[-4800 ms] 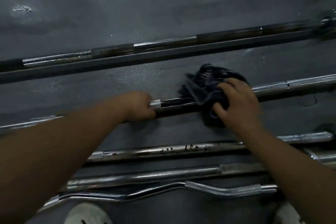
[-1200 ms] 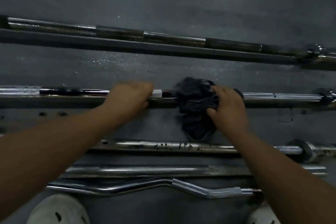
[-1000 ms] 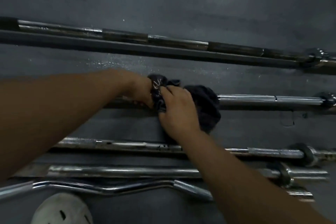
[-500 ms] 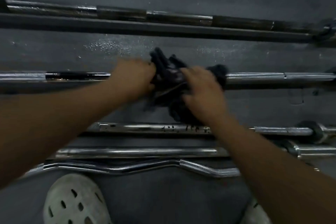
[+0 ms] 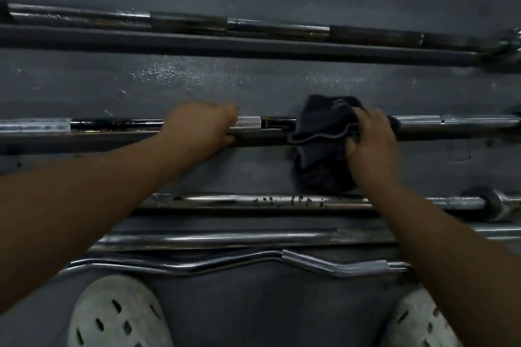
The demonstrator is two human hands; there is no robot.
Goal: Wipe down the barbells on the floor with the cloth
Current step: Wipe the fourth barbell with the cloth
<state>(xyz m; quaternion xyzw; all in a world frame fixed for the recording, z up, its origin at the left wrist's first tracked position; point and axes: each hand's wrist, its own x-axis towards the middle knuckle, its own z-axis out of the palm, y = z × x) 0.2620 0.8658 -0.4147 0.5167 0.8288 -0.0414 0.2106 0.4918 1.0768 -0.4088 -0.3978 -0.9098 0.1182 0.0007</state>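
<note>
Since half a second ago the right hand [image 5: 372, 144] and cloth [image 5: 321, 149] have slid right, away from the left hand [image 5: 203, 128]; bare bar now shows between them

Left arm reaches forward, fingers curled over the second barbell [image 5: 451, 121] from above, gripping it just beside a short knurled silver band. Right hand is palm down, fingers curled round the cloth, pressing it onto the same barbell

Cloth is dark, soft and bunched with a paler hem. It drapes over the bar and hangs to the floor [image 5: 253, 79] on the near side, ending just short of the third bar [image 5: 225, 200]

Second barbell is chrome with knurled parts and glossy black stretches. Far bar [image 5: 276, 27] is duller, with shiny and dark bands and a collar at its right end. Third bar is smooth chrome with dark specks. Fourth bar [image 5: 214, 238] is plain chrome. The nearest, a curl bar [image 5: 332, 263], is wavy with a knurled grip. Floor is dark grey and matte, flecked pale. White holed shoes [image 5: 112, 315] sit at the bottom edge

A wide strip of floor lies between far bar and second barbell, a narrower strip on its near side; the three near bars lie close together. The second barbell runs past both hands to the left and right edges
</note>
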